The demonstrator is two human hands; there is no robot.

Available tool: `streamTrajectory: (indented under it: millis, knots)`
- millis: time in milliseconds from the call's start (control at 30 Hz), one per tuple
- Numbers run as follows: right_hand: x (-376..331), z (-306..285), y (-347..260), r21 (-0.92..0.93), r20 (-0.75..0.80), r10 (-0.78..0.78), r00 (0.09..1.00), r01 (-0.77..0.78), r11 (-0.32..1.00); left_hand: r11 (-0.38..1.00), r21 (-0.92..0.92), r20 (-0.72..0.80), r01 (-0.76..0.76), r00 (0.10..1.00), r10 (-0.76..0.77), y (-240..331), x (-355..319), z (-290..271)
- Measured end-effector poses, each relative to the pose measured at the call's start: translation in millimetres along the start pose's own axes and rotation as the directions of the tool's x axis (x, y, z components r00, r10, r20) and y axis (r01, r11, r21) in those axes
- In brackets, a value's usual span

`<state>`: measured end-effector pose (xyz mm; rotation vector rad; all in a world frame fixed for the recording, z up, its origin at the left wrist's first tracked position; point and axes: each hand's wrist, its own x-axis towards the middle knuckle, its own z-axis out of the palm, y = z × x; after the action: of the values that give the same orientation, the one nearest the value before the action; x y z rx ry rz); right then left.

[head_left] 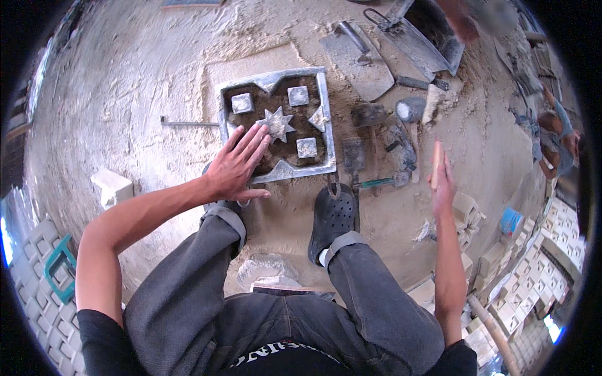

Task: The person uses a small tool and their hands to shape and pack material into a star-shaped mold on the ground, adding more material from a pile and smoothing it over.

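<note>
Our left hand (240, 164) presses flat, fingers spread, on the near-left of the square metal mould (276, 123) on the floor — partly packed with sand, it seems; our right hand (441, 182) grips a wooden handle (436, 164).

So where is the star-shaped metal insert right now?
In the head view, the star-shaped metal insert sits at the centre of the square metal mould frame on the sandy ground, just right of the left hand's fingertips, with square metal blocks around it.

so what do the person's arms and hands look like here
Both forearms are bare, with no gloves, rings or watch showing on the left hand or the right hand. Short black sleeves end above the elbows.
</note>
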<state>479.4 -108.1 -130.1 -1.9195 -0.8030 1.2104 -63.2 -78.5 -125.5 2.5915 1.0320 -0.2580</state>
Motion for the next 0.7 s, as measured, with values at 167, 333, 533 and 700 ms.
streamTrajectory:
  millis: [167,333,533,700]
  knots:
    - [-34,50,-14,0.031,0.286,-0.103,0.953,0.099,0.995,0.994,-0.060,-0.050,0.088,0.995,-0.091,0,5,-3]
    - [-44,68,-27,-0.154,0.436,-0.202,0.877,0.294,0.943,0.989,-0.090,-0.124,0.118,0.984,-0.129,-10,18,-7]
    - [-74,101,-65,-0.401,0.539,-0.439,0.719,0.677,0.617,0.986,-0.144,-0.174,0.085,0.979,-0.110,-9,34,-13]
    - [-108,126,-77,-0.552,0.529,-0.569,0.630,0.765,0.333,0.992,-0.122,-0.170,0.045,0.983,-0.065,5,51,-10]
